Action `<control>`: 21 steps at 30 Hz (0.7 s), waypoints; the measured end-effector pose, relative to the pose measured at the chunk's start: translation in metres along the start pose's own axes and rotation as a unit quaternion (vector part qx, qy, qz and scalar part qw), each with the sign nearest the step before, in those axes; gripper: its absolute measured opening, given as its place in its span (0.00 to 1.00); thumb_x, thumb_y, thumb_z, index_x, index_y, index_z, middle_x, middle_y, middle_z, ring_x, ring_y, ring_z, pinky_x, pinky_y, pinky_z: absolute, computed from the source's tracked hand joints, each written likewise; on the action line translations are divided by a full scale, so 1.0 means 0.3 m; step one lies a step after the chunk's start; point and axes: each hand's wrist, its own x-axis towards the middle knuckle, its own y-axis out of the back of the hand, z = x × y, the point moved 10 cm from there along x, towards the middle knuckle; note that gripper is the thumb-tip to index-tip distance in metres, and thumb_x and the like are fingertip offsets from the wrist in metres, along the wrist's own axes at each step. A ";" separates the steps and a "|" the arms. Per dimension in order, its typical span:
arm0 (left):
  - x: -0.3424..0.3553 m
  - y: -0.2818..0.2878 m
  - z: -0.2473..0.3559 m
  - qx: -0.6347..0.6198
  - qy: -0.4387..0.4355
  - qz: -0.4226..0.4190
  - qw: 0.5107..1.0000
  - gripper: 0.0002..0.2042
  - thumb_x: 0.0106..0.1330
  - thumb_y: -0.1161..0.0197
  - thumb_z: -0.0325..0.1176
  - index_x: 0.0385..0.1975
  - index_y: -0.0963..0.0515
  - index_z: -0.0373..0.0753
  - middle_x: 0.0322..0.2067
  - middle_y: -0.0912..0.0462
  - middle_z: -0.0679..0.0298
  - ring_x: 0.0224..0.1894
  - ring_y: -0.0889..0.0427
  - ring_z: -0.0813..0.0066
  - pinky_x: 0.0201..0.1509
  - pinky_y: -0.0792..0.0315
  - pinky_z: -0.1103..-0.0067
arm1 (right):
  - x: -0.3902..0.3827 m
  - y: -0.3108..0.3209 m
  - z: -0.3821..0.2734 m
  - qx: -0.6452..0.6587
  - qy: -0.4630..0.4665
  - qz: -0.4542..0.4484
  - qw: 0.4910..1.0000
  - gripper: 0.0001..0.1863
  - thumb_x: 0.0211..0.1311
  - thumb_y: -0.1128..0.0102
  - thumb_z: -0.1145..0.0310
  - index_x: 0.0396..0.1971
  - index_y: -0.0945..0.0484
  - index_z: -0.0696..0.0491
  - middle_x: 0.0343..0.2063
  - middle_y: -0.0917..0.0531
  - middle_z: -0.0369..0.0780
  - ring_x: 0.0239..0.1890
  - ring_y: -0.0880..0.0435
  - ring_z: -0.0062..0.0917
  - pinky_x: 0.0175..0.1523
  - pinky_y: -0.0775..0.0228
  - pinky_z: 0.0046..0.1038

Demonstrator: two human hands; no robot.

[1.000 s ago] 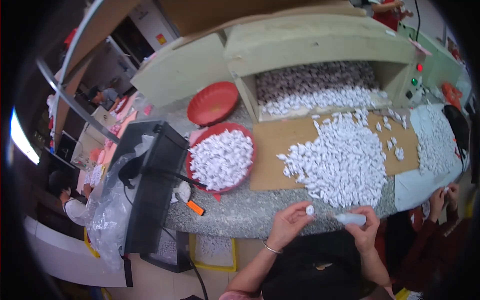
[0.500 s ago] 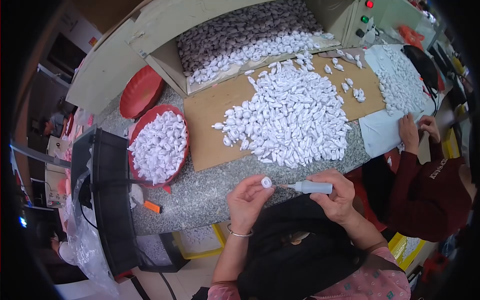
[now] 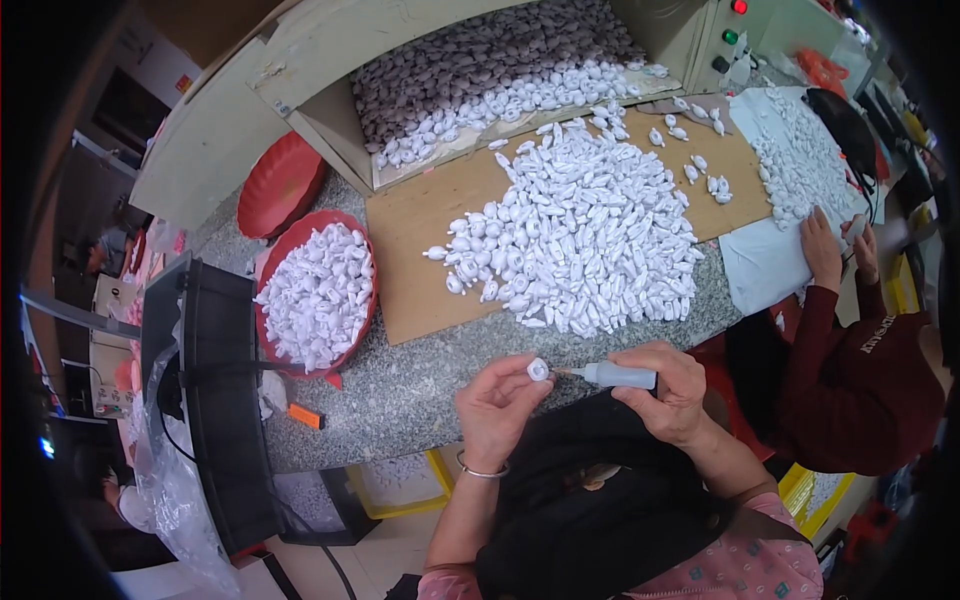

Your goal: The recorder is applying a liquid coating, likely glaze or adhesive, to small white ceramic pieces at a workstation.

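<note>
Between the thumb and fingers of my left hand point(image 3: 497, 408) is a small white plastic piece point(image 3: 538, 369), its round hollow end facing up. My right hand point(image 3: 668, 393) is closed round a translucent squeeze bottle point(image 3: 622, 376) with a thin nozzle. The bottle lies sideways, its tip pointing left at the white piece; whether the two touch I cannot make out. Just beyond my hands, a big heap of similar white pieces point(image 3: 600, 230) covers much of a brown board point(image 3: 405, 295).
Left of the heap, a red bowl point(image 3: 372, 300) holds more white pieces, with another red bowl point(image 3: 275, 190) behind. An orange box point(image 3: 305, 416) lies on the granite counter point(image 3: 400, 400). A filled cabinet point(image 3: 330, 125) stands at the back. A co-worker's hands point(image 3: 835, 250) are at the right.
The white piece in my left hand has tipped slightly and moved a little right. The bottle has shifted slightly left, closer to it. The co-worker's hands have moved.
</note>
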 end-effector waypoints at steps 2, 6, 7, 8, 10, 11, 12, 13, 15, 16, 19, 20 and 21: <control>-0.001 0.001 0.000 0.000 0.000 -0.001 1.000 0.16 0.55 0.40 0.12 0.44 0.27 0.28 0.38 0.18 0.54 0.41 0.17 0.70 0.47 0.22 0.79 | 0.002 -0.004 0.004 -0.004 -0.002 -0.004 1.000 0.16 0.45 0.30 0.75 0.37 0.22 0.58 0.34 0.16 0.44 0.33 0.17 0.30 0.38 0.26 0.25; -0.001 -0.007 0.006 -0.012 0.004 -0.001 1.000 0.16 0.55 0.38 0.13 0.45 0.25 0.29 0.36 0.18 0.57 0.39 0.18 0.75 0.46 0.23 0.82 | 0.006 -0.002 0.002 -0.007 0.009 0.006 1.000 0.17 0.44 0.29 0.74 0.37 0.21 0.57 0.32 0.16 0.44 0.31 0.16 0.32 0.34 0.26 0.25; -0.003 -0.008 0.008 -0.013 0.003 -0.003 1.000 0.16 0.55 0.38 0.13 0.45 0.25 0.29 0.36 0.18 0.57 0.39 0.18 0.75 0.46 0.23 0.82 | 0.007 -0.003 0.002 -0.007 0.006 0.006 1.000 0.17 0.44 0.29 0.74 0.37 0.21 0.57 0.32 0.16 0.44 0.31 0.16 0.32 0.34 0.26 0.25; -0.003 -0.006 0.010 -0.011 0.001 -0.002 1.000 0.16 0.55 0.38 0.13 0.45 0.25 0.29 0.36 0.18 0.57 0.39 0.18 0.75 0.46 0.23 0.82 | 0.009 -0.004 0.001 -0.006 0.004 0.005 1.000 0.17 0.43 0.29 0.74 0.37 0.21 0.57 0.32 0.16 0.44 0.31 0.16 0.32 0.34 0.26 0.25; -0.001 -0.003 0.001 0.011 0.005 -0.007 1.000 0.16 0.55 0.40 0.12 0.44 0.26 0.28 0.38 0.18 0.54 0.40 0.17 0.70 0.47 0.22 0.79 | 0.009 -0.004 -0.002 -0.008 0.006 0.006 1.000 0.17 0.43 0.29 0.74 0.37 0.20 0.57 0.31 0.16 0.44 0.31 0.16 0.32 0.34 0.26 0.25; 0.000 -0.002 -0.002 0.012 0.003 -0.007 1.000 0.16 0.55 0.40 0.12 0.44 0.26 0.28 0.38 0.18 0.54 0.40 0.17 0.70 0.47 0.22 0.79 | 0.009 -0.004 -0.004 -0.011 0.008 0.006 1.000 0.17 0.43 0.29 0.74 0.36 0.20 0.58 0.31 0.16 0.44 0.31 0.16 0.32 0.34 0.26 0.26; 0.001 0.000 -0.007 0.004 0.002 -0.005 1.000 0.16 0.55 0.40 0.12 0.44 0.26 0.28 0.37 0.18 0.54 0.40 0.17 0.70 0.47 0.22 0.79 | 0.011 -0.004 -0.001 -0.011 0.008 0.007 1.000 0.17 0.43 0.29 0.74 0.36 0.20 0.58 0.31 0.16 0.44 0.31 0.16 0.32 0.34 0.26 0.26; 0.003 0.002 -0.009 -0.004 0.001 -0.003 1.000 0.16 0.55 0.40 0.11 0.44 0.26 0.28 0.37 0.18 0.54 0.40 0.17 0.70 0.47 0.22 0.79 | 0.012 -0.004 0.001 -0.012 0.009 0.006 1.000 0.17 0.43 0.29 0.74 0.36 0.20 0.58 0.31 0.16 0.44 0.31 0.16 0.32 0.34 0.26 0.26; 0.005 0.007 -0.011 0.003 0.004 0.000 1.000 0.15 0.55 0.40 0.11 0.44 0.26 0.28 0.37 0.18 0.54 0.40 0.17 0.70 0.47 0.22 0.79 | 0.012 -0.002 -0.001 -0.012 0.011 0.006 1.000 0.16 0.43 0.29 0.74 0.36 0.20 0.58 0.31 0.16 0.44 0.31 0.16 0.33 0.35 0.26 0.26; 0.005 0.010 -0.011 0.009 0.008 0.003 1.000 0.15 0.55 0.40 0.11 0.43 0.26 0.28 0.37 0.18 0.54 0.40 0.17 0.70 0.47 0.22 0.79 | 0.009 -0.004 0.000 -0.010 0.004 0.000 1.000 0.16 0.43 0.30 0.75 0.36 0.21 0.58 0.32 0.16 0.44 0.32 0.16 0.31 0.36 0.26 0.25; 0.001 0.006 -0.012 -0.002 0.009 0.004 1.000 0.15 0.55 0.40 0.11 0.43 0.26 0.28 0.37 0.18 0.54 0.40 0.17 0.70 0.47 0.22 0.79 | 0.012 -0.007 0.003 -0.014 0.001 0.000 1.000 0.16 0.43 0.30 0.75 0.36 0.21 0.58 0.32 0.16 0.44 0.32 0.16 0.31 0.36 0.26 0.25; 0.003 0.004 -0.015 -0.002 0.010 0.004 1.000 0.15 0.55 0.40 0.11 0.43 0.26 0.28 0.37 0.18 0.54 0.40 0.17 0.70 0.47 0.22 0.79 | 0.013 -0.004 0.003 -0.019 0.004 0.005 1.000 0.16 0.43 0.29 0.74 0.35 0.20 0.58 0.31 0.16 0.44 0.31 0.16 0.33 0.35 0.25 0.26; 0.006 0.005 -0.013 0.003 0.007 0.003 1.000 0.15 0.55 0.40 0.11 0.43 0.26 0.28 0.37 0.18 0.54 0.40 0.17 0.70 0.47 0.22 0.79 | 0.012 -0.006 0.005 -0.019 0.004 0.005 1.000 0.16 0.43 0.29 0.74 0.35 0.20 0.58 0.31 0.16 0.44 0.31 0.16 0.33 0.35 0.25 0.26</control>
